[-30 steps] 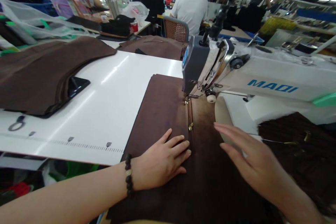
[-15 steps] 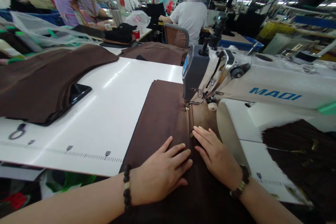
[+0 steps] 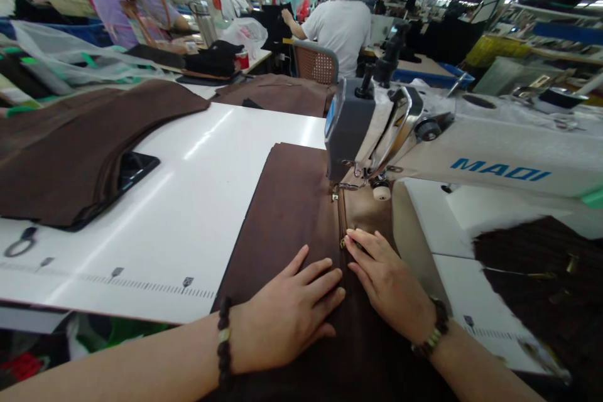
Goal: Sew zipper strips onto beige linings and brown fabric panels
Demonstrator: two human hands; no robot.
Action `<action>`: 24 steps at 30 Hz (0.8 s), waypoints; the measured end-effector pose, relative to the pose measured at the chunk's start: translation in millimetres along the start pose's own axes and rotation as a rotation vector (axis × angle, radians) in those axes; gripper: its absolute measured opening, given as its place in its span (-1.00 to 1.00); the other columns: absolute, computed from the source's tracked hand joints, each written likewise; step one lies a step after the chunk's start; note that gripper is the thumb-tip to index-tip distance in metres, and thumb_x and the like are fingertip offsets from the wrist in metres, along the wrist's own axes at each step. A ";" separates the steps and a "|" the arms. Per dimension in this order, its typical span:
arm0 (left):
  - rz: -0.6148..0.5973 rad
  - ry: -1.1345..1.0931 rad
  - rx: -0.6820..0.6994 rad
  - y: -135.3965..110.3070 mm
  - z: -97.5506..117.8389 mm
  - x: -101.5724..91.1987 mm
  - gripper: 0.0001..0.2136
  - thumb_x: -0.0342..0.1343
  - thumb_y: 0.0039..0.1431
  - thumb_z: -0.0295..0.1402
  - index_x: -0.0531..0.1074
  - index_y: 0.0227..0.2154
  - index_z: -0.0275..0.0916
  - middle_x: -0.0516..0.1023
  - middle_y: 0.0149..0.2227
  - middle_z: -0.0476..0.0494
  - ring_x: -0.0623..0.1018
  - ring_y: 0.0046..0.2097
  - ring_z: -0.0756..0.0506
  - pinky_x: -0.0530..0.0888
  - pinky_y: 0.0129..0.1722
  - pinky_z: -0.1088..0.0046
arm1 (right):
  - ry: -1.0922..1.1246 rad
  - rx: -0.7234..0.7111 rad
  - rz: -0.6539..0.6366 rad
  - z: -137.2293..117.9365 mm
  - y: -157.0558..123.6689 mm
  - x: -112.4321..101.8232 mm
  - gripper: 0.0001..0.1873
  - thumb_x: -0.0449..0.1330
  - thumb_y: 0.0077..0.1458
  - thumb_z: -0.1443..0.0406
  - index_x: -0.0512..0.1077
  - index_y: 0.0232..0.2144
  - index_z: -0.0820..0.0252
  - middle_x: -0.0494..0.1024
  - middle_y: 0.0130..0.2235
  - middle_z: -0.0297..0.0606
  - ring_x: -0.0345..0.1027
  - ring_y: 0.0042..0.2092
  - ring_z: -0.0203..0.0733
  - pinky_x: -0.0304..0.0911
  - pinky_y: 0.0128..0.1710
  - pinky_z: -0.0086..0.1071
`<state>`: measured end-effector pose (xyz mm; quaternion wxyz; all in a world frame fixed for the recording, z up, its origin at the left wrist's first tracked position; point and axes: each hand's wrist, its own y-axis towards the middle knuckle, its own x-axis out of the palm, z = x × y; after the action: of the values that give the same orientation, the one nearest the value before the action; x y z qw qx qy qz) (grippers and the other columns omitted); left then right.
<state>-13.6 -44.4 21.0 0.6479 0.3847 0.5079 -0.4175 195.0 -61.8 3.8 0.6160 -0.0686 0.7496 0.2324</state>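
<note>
A brown fabric panel (image 3: 282, 201) lies under the presser foot (image 3: 335, 195) of a white sewing machine (image 3: 424, 157). A zipper (image 3: 342, 217) runs along the panel from the foot toward me, with a brass-coloured zipper slider (image 3: 343, 243) on it. My left hand (image 3: 296, 301) rests on the panel left of the zipper line, palm down, fingers spread. My right hand (image 3: 386, 273) lies to the right, its outstretched fingertips touching the zipper by the slider and its thumb apart. Whether the fingertips grip the slider's pull is hard to see.
Stacked brown panels (image 3: 85, 144) lie on the left of the white table (image 3: 188, 201), over a dark flat object. On the right is a dark brown piece with zipper pulls (image 3: 541, 270). A co-worker (image 3: 342, 28) sits ahead on a wicker-backed chair (image 3: 315, 61).
My right fingertips have shifted and bent slightly at the zipper slider. My left hand stays in place on the panel. The co-worker ahead has raised the left arm.
</note>
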 end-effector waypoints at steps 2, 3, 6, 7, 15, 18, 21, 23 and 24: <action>0.010 0.002 -0.001 2.0 -2.6 0.9 -0.62 -0.17 0.27 -0.18 0.20 0.06 -0.25 0.27 0.11 -0.17 0.19 0.16 -0.21 0.03 0.16 0.00 | 0.004 0.008 -0.001 0.9 2.0 0.6 -0.61 -0.06 0.15 0.37 0.29 0.01 0.34 0.33 0.04 -0.10 0.18 0.07 -0.13 0.14 0.10 -0.07; 0.016 0.004 -0.001 3.2 -4.0 1.2 -0.62 -0.16 0.27 -0.19 0.20 0.06 -0.25 0.27 0.10 -0.17 0.19 0.16 -0.22 0.03 0.16 0.00 | 0.007 0.017 -0.002 1.4 3.1 0.8 -0.62 -0.06 0.15 0.37 0.29 0.01 0.33 0.33 0.04 -0.10 0.18 0.07 -0.13 0.14 0.10 -0.07; 0.045 0.010 -0.002 7.2 -9.1 2.2 -0.64 -0.13 0.26 -0.19 0.23 0.04 -0.25 0.28 0.10 -0.17 0.20 0.15 -0.21 0.04 0.16 0.02 | 0.015 0.049 -0.015 3.5 7.5 1.5 -0.61 -0.07 0.15 0.35 0.29 0.01 0.32 0.32 0.04 -0.09 0.17 0.08 -0.13 0.11 0.11 -0.06; 0.051 0.012 0.000 8.4 -11.2 2.6 -0.64 -0.12 0.25 -0.20 0.23 0.04 -0.25 0.29 0.09 -0.17 0.21 0.15 -0.21 0.04 0.16 0.03 | 0.017 0.057 -0.016 4.4 9.4 1.9 -0.61 -0.08 0.16 0.35 0.29 0.01 0.32 0.32 0.04 -0.09 0.17 0.08 -0.12 0.11 0.11 -0.06; 0.101 0.026 -0.009 19.2 -31.7 5.4 -0.65 -0.12 0.26 -0.22 0.24 0.03 -0.26 0.31 0.08 -0.17 0.22 0.14 -0.19 0.04 0.17 0.08 | 0.016 0.089 -0.001 15.6 29.4 7.7 -0.60 -0.09 0.16 0.33 0.28 0.02 0.33 0.31 0.06 -0.08 0.15 0.09 -0.12 0.09 0.12 -0.04; 0.096 0.031 0.005 23.7 -39.4 3.7 -0.65 -0.11 0.26 -0.22 0.25 0.03 -0.27 0.31 0.08 -0.18 0.23 0.14 -0.19 0.04 0.17 0.09 | 0.008 0.099 -0.007 19.8 37.2 8.6 -0.60 -0.09 0.17 0.33 0.28 0.02 0.33 0.31 0.06 -0.08 0.14 0.09 -0.10 0.10 0.11 -0.04; 0.075 0.025 0.002 27.9 -47.3 1.8 -0.65 -0.11 0.26 -0.25 0.23 0.03 -0.29 0.29 0.09 -0.20 0.22 0.15 -0.19 0.04 0.17 0.08 | 0.007 0.104 -0.012 24.4 44.7 9.3 -0.59 -0.10 0.17 0.32 0.28 0.03 0.36 0.32 0.05 -0.07 0.15 0.08 -0.08 0.11 0.10 -0.04; 0.068 0.023 0.004 30.5 -52.5 1.1 -0.66 -0.13 0.27 -0.26 0.22 0.04 -0.30 0.28 0.10 -0.20 0.21 0.15 -0.19 0.04 0.17 0.07 | 0.016 0.101 -0.010 27.9 49.5 10.0 -0.59 -0.10 0.17 0.32 0.27 0.03 0.38 0.32 0.05 -0.06 0.15 0.07 -0.08 0.11 0.10 -0.06; 0.068 0.021 0.006 31.8 -55.0 0.8 -0.66 -0.13 0.27 -0.27 0.22 0.04 -0.30 0.28 0.10 -0.21 0.20 0.16 -0.20 0.03 0.17 0.06 | 0.022 0.100 -0.005 29.7 51.8 10.6 -0.58 -0.10 0.17 0.32 0.27 0.03 0.38 0.31 0.05 -0.06 0.14 0.07 -0.08 0.12 0.10 -0.07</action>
<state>-2.4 17.5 12.2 0.6551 0.4079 0.5001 -0.3928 198.9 -1.3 3.4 0.6108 -0.0422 0.7669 0.1921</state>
